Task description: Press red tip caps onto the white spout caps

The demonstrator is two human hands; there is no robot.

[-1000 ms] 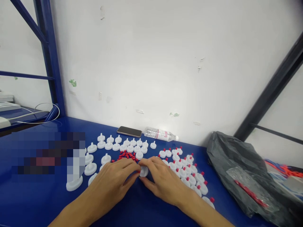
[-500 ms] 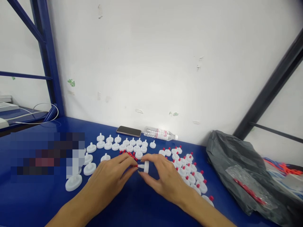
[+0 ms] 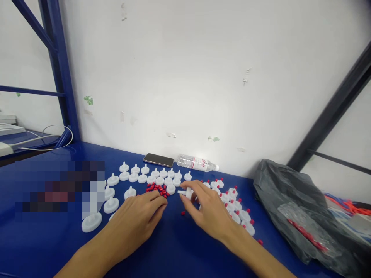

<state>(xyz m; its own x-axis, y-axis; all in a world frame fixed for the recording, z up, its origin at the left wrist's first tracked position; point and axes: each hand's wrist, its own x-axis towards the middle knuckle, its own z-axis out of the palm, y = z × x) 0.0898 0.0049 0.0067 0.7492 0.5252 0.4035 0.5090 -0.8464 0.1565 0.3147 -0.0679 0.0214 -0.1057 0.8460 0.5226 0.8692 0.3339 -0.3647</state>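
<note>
Left hand (image 3: 139, 215) curled; right hand (image 3: 208, 206) pinching.

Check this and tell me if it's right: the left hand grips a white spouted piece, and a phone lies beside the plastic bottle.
Not the left hand: the head view shows the right hand gripping the white spouted piece. The phone does lie beside the plastic bottle.

Red lettering (image 3: 203, 164) is noted on the label (image 3: 198, 164) of the clear plastic bottle (image 3: 193, 162) lying on the desk (image 3: 185, 247); it is too small to read. No legible text, brand or number found.
</note>
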